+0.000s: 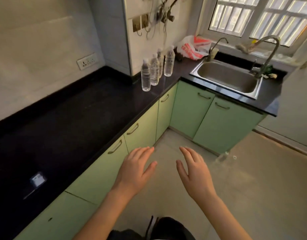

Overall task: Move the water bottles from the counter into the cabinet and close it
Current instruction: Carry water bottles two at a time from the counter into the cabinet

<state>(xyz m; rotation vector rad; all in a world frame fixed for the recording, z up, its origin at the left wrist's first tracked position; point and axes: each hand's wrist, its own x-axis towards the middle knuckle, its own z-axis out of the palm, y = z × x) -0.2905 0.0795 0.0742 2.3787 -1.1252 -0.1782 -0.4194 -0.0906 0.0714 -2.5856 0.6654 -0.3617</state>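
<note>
Several clear water bottles [154,69] stand upright in a cluster on the black counter [66,118], in the corner by the white wall. Below the counter run light green cabinet doors [142,134] with metal handles, all shut. My left hand [135,170] and my right hand [194,172] hover side by side over the floor in front of the cabinets, palms down, fingers spread, holding nothing. Both hands are well short of the bottles.
A steel sink [227,77] with two faucets sits at the right under a window. A red and white plastic bag [192,46] lies behind the bottles. A clear bottle [222,157] lies on the floor to the right. A wall socket [87,61] is at the left.
</note>
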